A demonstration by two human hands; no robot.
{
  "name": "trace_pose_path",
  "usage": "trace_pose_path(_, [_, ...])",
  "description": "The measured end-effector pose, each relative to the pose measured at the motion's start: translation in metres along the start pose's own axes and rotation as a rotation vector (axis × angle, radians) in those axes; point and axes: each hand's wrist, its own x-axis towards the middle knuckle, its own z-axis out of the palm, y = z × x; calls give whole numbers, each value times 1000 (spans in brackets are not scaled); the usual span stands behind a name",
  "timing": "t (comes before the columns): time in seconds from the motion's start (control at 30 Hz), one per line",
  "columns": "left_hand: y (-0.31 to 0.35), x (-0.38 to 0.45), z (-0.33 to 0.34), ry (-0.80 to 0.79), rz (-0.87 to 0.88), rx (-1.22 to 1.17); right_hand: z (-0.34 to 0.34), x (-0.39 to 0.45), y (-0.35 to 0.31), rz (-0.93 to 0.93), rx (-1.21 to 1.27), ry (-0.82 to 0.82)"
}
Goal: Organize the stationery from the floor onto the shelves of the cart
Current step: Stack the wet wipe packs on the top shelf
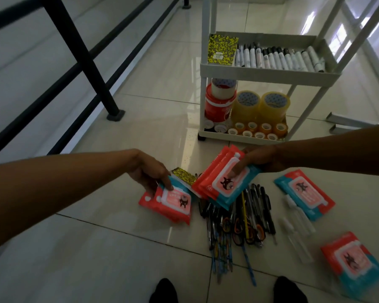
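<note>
My left hand [153,173] grips a red-and-blue wipe pack [170,203] by its top edge, low over the floor. My right hand [260,160] holds a stack of two or three similar wipe packs [223,182] above the floor, thumb on top. Under them lies a pile of pens, pencils and scissors [241,226]. Two more wipe packs [304,193] [352,263] lie on the tiles at right. The white cart [267,73] stands behind, with markers [278,57] and a yellow patterned notebook [222,49] on its middle shelf and tape rolls [249,114] on the bottom shelf.
A black metal railing [83,60] runs along the left. A yellow patterned notebook [184,176] lies on the floor between my hands. Clear spray bottles [297,215] lie right of the pens. My feet [164,291] are at the bottom edge. Metal rails [345,123] lie right of the cart.
</note>
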Motion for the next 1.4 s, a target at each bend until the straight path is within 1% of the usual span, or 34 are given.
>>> trace_pose_path(0.07, [10, -11, -12, -30, -3, 67, 2, -1, -5, -11, -38, -3])
trace_pose_path(0.13, [21, -20, -20, -25, -8, 141, 4, -3, -11, -22, -88, -9])
trace_pose_path(0.27, [46, -30, -23, 98, 57, 323, 15, -10, -23, -72, -245, 7])
trace_pose_path(0.4, [80, -32, -19, 76, 160, 319, 31, -12, -37, -136, -328, -39])
trace_pose_path(0.53, [108, -33, -12, 7, 283, 198, 44, -6, -41, -129, -308, -62])
trace_pose_path(0.57, [112, -31, -10, 26, 314, 172, 46, -5, -40, -117, -266, -60])
trace_pose_path(0.63, [116, -23, -6, 118, 366, 88, 47, -3, -35, -113, -125, -37])
trace_pose_path(0.67, [114, -17, -3, 159, 396, -4, 46, -2, -33, -118, -44, -18])
trace_pose_path(0.73, [106, -4, -1, 199, 461, -271, 42, -2, -27, -131, 70, 15])
trace_pose_path(0.8, [92, 3, -2, 175, 470, -491, 33, -3, -21, -153, 153, 25])
trace_pose_path(0.83, [85, 5, -3, 135, 452, -533, 28, -4, -18, -160, 191, 31])
trace_pose_path(0.87, [79, 6, -4, 86, 435, -521, 22, -5, -16, -162, 225, 38])
trace_pose_path(0.93, [70, 10, 0, 5, 420, -398, 13, -7, -12, -156, 264, 39])
trace_pose_path(1.0, [66, 13, 9, -45, 429, -331, 8, -8, -10, -147, 276, 3])
trace_pose_path(1.07, [69, 15, 19, -49, 438, -347, 8, -7, -10, -121, 259, -41])
trace_pose_path(1.13, [73, 14, 25, -18, 436, -325, 12, -5, -9, -87, 204, -53])
trace_pose_path(1.2, [74, 11, 25, 27, 434, -207, 15, -1, -7, -80, 122, 14])
trace_pose_path(1.27, [75, 7, 21, 63, 420, -114, 16, 0, -7, -121, 39, 132])
trace_pose_path(1.33, [75, 3, 15, 79, 410, -99, 14, -1, -8, -167, -13, 203])
trace_pose_path(1.4, [76, 0, 11, 52, 385, -86, 14, 0, -9, -178, -40, 226])
